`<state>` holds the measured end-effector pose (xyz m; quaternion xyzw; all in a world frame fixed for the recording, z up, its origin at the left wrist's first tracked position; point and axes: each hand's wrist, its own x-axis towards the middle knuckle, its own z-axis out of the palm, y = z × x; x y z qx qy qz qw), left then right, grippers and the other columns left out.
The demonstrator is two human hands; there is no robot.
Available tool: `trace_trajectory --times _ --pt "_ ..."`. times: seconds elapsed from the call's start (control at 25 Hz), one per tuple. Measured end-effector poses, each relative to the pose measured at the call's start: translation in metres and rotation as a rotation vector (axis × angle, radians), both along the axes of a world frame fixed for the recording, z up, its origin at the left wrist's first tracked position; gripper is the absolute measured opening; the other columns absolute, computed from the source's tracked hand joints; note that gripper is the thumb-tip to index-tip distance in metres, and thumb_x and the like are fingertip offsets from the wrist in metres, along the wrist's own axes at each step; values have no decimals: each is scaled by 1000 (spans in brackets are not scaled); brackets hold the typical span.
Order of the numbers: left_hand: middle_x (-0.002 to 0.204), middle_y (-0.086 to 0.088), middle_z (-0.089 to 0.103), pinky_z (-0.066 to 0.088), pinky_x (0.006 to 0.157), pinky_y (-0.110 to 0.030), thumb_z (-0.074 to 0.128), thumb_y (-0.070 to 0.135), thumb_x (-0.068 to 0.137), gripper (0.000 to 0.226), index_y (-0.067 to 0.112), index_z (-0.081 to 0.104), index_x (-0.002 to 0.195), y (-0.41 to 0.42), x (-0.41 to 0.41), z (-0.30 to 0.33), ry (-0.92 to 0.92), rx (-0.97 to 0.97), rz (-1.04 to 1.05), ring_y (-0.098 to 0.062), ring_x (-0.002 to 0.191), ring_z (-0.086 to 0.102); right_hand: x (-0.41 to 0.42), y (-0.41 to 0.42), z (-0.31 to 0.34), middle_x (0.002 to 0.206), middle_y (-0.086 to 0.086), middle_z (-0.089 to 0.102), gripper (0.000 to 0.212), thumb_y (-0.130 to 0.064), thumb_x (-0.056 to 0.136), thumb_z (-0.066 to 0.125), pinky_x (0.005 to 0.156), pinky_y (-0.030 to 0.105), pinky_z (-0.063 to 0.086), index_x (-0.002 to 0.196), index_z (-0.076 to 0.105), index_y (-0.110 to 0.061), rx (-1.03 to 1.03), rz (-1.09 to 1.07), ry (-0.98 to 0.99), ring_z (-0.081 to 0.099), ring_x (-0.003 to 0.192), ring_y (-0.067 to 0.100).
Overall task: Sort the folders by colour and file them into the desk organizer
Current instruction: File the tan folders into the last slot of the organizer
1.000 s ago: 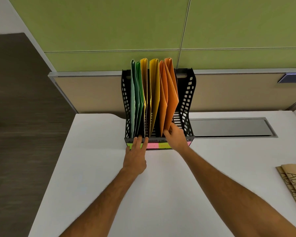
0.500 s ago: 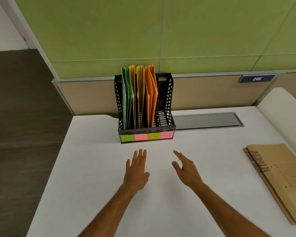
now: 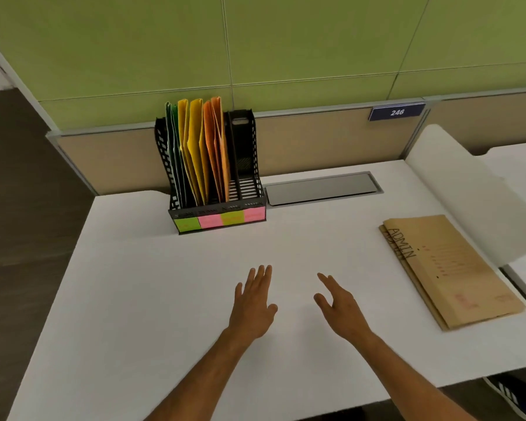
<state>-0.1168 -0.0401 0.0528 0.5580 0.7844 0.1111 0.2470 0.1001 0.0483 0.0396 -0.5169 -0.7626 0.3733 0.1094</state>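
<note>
**Fingers released, brown folders yet to be filed**

The fingers [image 3: 260, 276] of the left hand [image 3: 252, 308] lie straight and relaxed low over the white worktop [image 3: 152, 287], holding nothing; the right hand [image 3: 340, 308], just beside it in the lower middle of the frame, is likewise spread and free, its palm turned inward.

In the head view, the black desk organizer [image 3: 249, 165] stands at the upper middle of the frame against the partition, well apart from both hands. Green folders [image 3: 174, 153] fill its leftmost slot, yellow folders [image 3: 195, 147] the next, orange folders [image 3: 214, 147] the third, each colour upright in its own compartment so the groups stay separate. The rightmost slot looks vacant. Coloured sticky notes [image 3: 219, 219] along the organizer's front edge probably label the slots.

At the right of the frame a stack of brown folders [image 3: 456, 275] marked ADMIN lies flat on the worktop, seemingly the batch left for the last slot. The right hand sits nearer to it.
</note>
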Motion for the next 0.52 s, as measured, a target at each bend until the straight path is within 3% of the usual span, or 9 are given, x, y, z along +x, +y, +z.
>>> trace_trajectory --times 0.16,0.36,0.44,0.52 --pt "169 6 -11 -5 124 -42 52 34 103 84 30 -10 159 23 68 -2 -14 3 -53 -15 155 -13 71 22 4 163 4 31 56 -38 102 53 114 38 34 155 33 -31 -9 -53 -3 63 112 27" --pt "169 7 -9 -7 123 -40 50 33 103 81 30 -8 160 58 166 -4 -78 8 -31 -13 155 -11 172 65 2 161 1 34 57 -29 103 54 119 33 25 155 33 -24 13 -42 -3 37 147 24" --pt "169 7 -6 -6 123 -39 50 33 103 80 30 -6 160 71 200 -8 -104 16 -14 -13 155 -9 205 79 -3 161 0 34 57 -29 103 54 118 29 20 156 32 -23 17 -33 0 27 151 19" --pt "169 7 -1 -5 124 -39 50 32 103 78 31 -2 160 82 227 -10 -142 19 3 -12 156 -5 232 93 -8 161 1 35 58 -29 102 54 117 31 22 156 32 -21 11 -31 -17 30 150 20"
